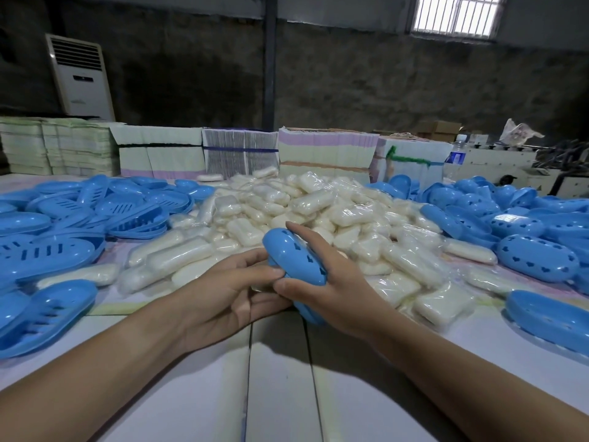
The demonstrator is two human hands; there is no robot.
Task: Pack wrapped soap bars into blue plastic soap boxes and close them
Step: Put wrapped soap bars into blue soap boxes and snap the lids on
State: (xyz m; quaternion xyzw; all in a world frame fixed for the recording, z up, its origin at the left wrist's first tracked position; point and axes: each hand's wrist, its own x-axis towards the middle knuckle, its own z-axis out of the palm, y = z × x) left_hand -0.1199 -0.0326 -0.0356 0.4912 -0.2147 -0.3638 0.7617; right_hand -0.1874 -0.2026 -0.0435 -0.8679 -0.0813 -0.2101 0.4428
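Both hands grip one blue plastic soap box [294, 258] above the table's near middle. Its lid with heart-shaped holes faces up and tilts to the left. My left hand [223, 291] holds it from the left and beneath. My right hand [322, 282] wraps it from the right, with the index finger laid over the lid. A wrapped soap bar shows faintly between the halves. A big heap of wrapped white soap bars [318, 215] lies just behind the hands.
Slotted blue box bases [57, 250] are piled at the left. Blue lids with heart holes [538, 261] are piled at the right, with one base [551, 317] near the right edge. Bundles of flat cartons [242, 151] line the back of the white table [280, 393].
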